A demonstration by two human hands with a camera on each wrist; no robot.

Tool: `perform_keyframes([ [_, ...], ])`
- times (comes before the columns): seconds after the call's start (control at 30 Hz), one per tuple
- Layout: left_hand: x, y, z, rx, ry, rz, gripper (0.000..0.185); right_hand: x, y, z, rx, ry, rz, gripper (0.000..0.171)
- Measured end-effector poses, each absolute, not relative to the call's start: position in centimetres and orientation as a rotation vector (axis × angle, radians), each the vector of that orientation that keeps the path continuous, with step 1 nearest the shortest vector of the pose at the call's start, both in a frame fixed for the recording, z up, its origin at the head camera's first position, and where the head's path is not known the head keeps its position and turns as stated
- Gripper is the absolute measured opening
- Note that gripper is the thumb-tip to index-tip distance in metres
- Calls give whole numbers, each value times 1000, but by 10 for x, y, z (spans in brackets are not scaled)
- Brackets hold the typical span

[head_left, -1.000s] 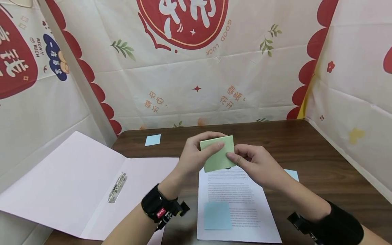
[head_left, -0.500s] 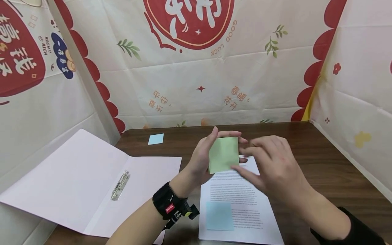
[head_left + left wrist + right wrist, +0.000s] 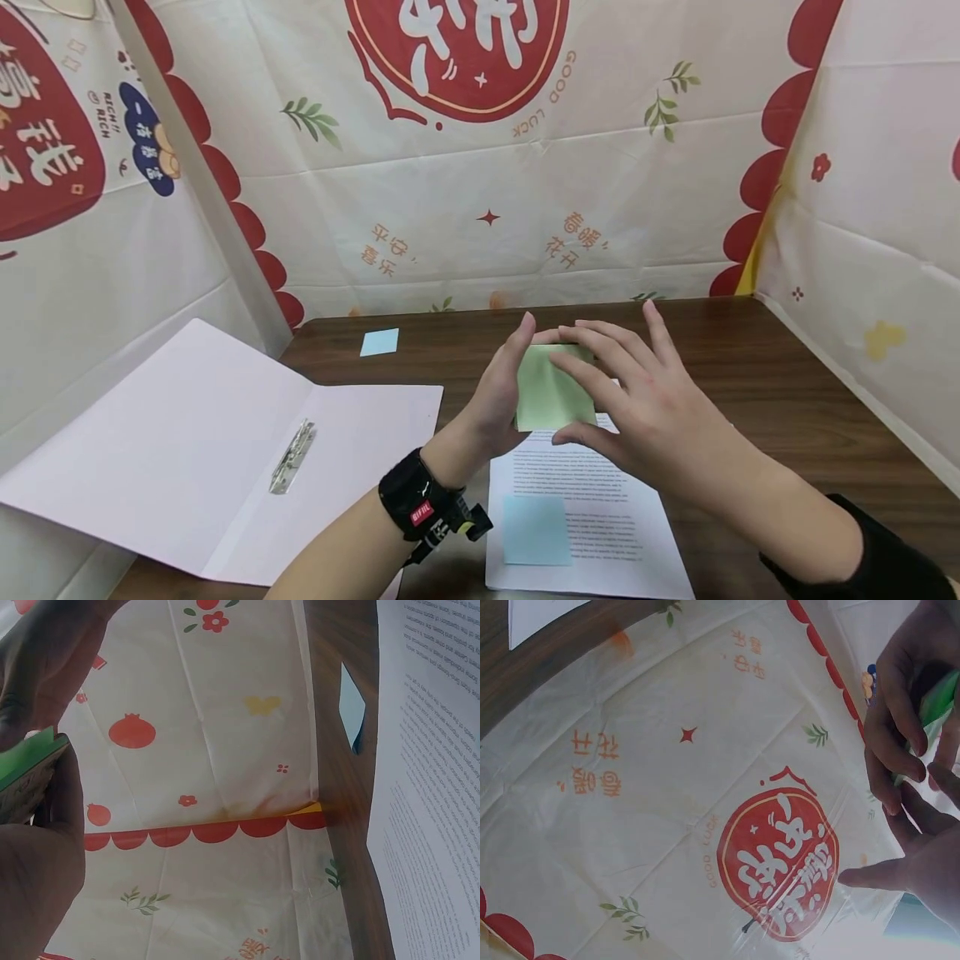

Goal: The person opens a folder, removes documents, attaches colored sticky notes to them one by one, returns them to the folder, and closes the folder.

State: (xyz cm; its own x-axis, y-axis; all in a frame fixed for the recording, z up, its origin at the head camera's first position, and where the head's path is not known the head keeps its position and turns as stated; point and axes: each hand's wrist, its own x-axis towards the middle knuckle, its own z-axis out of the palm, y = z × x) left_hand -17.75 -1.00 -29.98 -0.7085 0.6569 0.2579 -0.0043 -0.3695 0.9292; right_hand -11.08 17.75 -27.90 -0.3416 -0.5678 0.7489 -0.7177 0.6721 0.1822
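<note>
Step in hand, as I judge it: working a single sheet loose from the green sticky-note pad (image 3: 551,400). Pad is up in the air in my left hand (image 3: 491,387), above the far part of the printed pages (image 3: 607,508). Left hand is grasping it: fingers wrap behind, thumb points up along the near side edge. Right hand (image 3: 648,400) is released, fingers spread in front of the pad, index over its face, thumb by the lower corner. Contact there I can't tell from the head view.

Next move, my guess: right thumb and index pinch just the top sheet at a free edge and lift, left grip staying firm. Risk: picking up two sheets or creasing one.

Around it: one blue sticky note (image 3: 537,531) on the pages, another light-blue note (image 3: 379,342) at the back of the worktop (image 3: 810,400). White clip folder (image 3: 150,450) lies spread out on the left, metal clip (image 3: 293,457) showing, no pages in it.
</note>
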Motion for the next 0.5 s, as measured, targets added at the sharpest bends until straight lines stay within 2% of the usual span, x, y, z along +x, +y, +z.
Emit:
perform_keyframes([
  [0.13,-179,-13,-303,893,1418,2081,71,-108,176,-276,1039,-2036,322,52],
  [0.23,-180,-14,-305,920,1411,2035,76,-105,177,-273,1054,-2035,368,50],
  [0.37,-183,-17,-311,998,1398,1973,94,-102,179,-268,1024,-1997,395,50],
  [0.5,-187,-16,-315,1089,1337,1917,89,-102,179,-263,1007,-1875,375,46],
])
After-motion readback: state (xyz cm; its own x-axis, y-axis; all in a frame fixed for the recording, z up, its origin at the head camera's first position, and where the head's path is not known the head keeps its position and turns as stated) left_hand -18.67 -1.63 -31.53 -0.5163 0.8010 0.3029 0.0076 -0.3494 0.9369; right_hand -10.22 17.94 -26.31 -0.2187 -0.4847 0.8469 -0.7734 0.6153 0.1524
